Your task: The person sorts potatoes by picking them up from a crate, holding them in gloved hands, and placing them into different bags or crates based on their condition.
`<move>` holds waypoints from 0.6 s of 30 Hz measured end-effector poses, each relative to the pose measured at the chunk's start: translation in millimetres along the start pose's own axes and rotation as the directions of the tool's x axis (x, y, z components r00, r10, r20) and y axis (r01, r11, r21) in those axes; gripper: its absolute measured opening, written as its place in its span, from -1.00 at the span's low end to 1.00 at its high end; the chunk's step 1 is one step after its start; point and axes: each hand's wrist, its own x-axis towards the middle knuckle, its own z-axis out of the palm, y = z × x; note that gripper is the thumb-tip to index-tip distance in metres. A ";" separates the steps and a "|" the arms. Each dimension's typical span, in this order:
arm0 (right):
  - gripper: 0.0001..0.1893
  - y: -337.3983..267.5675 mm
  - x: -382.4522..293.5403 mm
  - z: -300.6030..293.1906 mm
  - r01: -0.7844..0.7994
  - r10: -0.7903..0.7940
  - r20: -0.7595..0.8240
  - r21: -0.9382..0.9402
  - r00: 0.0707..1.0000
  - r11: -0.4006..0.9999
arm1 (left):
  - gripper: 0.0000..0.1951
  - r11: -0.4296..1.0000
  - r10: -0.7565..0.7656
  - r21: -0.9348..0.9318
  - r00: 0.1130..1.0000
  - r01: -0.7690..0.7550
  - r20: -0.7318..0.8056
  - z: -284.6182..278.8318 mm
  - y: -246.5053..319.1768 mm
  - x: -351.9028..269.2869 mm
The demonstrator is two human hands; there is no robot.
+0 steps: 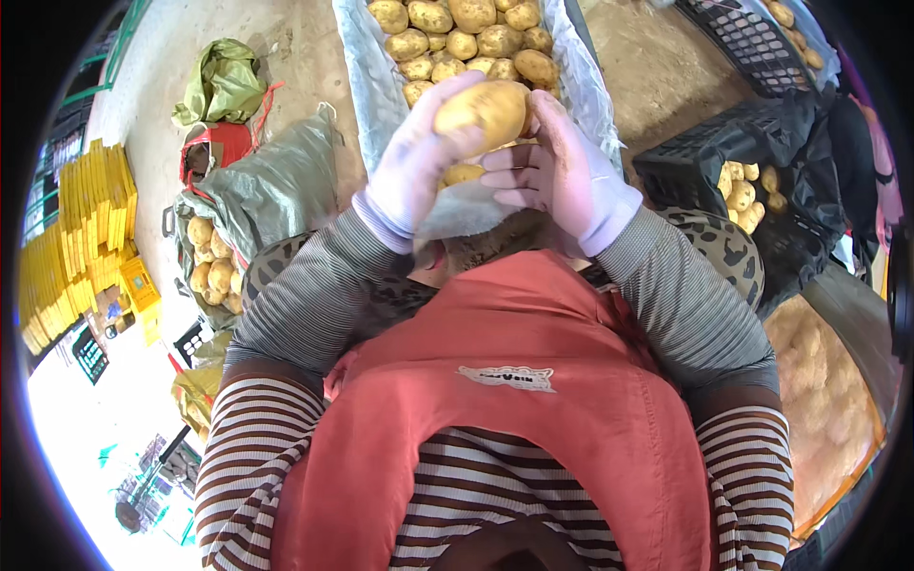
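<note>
My left hand point(421, 157), in a pale glove, holds a large yellow potato point(482, 115) above a lined crate. My right hand point(568, 160), gloved too, has its upper fingers at the right end of that potato, on a browner potato surface; whether this is a second potato is unclear. Its other fingers are curled below. Under and beyond both hands, many potatoes point(460, 44) fill the crate, whose pale blue plastic liner point(368, 78) hangs over the sides. One more potato point(463, 173) shows between my wrists.
At left, a grey-green sack point(275, 185) lies by potatoes point(214, 264), near a green bag point(221, 82) and stacked yellow crates point(93, 207). At right stand a black-lined crate point(685, 143) with potatoes point(742, 194) and another black crate point(746, 43). A covered orange-edged container point(821, 407) sits lower right.
</note>
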 end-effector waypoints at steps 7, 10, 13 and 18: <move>-0.37 -8.2 -3.2 -10.1 0.119 -0.105 0.136 -0.098 0.985 0.988 | -0.54 0.836 -0.216 -0.506 0.975 0.211 0.049 -15.3 -8.9 14.6; -0.41 -8.9 -4.2 -12.7 0.121 -0.107 0.069 -0.238 0.992 0.964 | -0.52 0.954 -0.272 -0.184 0.941 0.236 -0.203 -8.7 -12.8 18.2; -0.47 3.8 5.5 -38.6 0.284 -0.192 0.210 -0.653 0.959 0.702 | -0.64 0.937 0.019 0.350 1.000 -0.020 0.007 -19.3 -16.4 21.2; -0.56 8.4 -8.4 -25.0 0.173 -0.082 0.318 -0.271 0.945 0.947 | -0.59 0.796 -0.006 0.583 0.961 -0.163 0.277 -4.1 -1.1 38.8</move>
